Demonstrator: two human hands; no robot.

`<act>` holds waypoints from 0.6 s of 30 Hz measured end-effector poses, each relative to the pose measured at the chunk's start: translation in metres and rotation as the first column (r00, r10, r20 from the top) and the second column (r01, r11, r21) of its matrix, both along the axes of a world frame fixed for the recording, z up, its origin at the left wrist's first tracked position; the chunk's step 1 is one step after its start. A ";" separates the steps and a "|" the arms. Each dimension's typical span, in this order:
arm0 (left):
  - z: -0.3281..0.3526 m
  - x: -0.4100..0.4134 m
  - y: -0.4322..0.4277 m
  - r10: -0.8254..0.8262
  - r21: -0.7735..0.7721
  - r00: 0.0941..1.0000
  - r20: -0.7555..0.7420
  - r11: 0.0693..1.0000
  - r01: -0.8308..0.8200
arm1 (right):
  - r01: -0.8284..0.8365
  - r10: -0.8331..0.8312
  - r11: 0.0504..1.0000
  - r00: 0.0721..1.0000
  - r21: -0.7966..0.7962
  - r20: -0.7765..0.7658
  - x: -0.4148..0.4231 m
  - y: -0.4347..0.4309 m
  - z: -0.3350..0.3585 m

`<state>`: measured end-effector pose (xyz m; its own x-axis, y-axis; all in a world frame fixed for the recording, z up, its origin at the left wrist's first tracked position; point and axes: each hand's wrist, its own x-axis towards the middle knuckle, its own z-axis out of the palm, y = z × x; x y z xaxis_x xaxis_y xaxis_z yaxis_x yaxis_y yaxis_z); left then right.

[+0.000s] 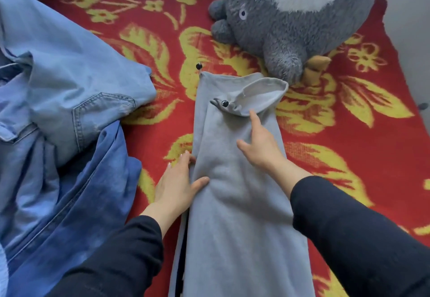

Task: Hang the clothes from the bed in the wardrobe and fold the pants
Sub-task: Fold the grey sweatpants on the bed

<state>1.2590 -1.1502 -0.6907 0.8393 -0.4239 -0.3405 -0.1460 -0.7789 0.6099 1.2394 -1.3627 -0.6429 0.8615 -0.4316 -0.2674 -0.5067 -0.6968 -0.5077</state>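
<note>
Grey sweatpants [235,203] laid lengthwise on red-and-yellow floral blanket [349,157], legs stacked. One cuff [260,96] turned back, pale lining exposed; black cord stoppers [224,104] at hems. Left hand [176,187] flat against pants' left edge, thumb on the cloth. Right hand [260,145] on top, fingers extended toward cuff. Denim garments [69,98] piled left. Grey plush toy [290,22] beyond, just beside the cuff.

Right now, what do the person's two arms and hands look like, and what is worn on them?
The left sleeve and the right sleeve are long, plain and near black, of soft-looking fabric, ending at the wrists. The left hand and the right hand are bare: no gloves, rings, watch or bracelet show.
</note>
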 end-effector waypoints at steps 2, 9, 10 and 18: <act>-0.004 0.005 0.003 -0.059 0.062 0.998 0.034 0.996 0.057 | -0.052 0.055 0.994 0.998 -0.097 0.028 0.027 -0.001 0.001; -0.008 0.019 0.007 -0.146 0.106 0.989 0.009 0.984 0.145 | -0.004 0.049 0.911 0.994 -0.412 0.098 0.114 -0.010 0.015; -0.008 0.020 0.008 -0.146 0.100 0.989 0.008 0.984 0.145 | 0.023 0.047 0.922 0.984 -0.386 0.172 0.126 -0.012 0.017; -0.007 0.026 0.012 -0.145 0.101 0.989 -0.038 0.984 0.148 | -0.236 0.222 0.967 0.965 -0.095 -0.143 0.131 -0.001 -0.018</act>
<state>1.2853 -1.1377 -0.6974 0.7596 -0.5026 -0.4128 -0.2460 -0.8095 0.5330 1.3709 -1.3633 -0.6607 0.9015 -0.2601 -0.3460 -0.3839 -0.8497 -0.3615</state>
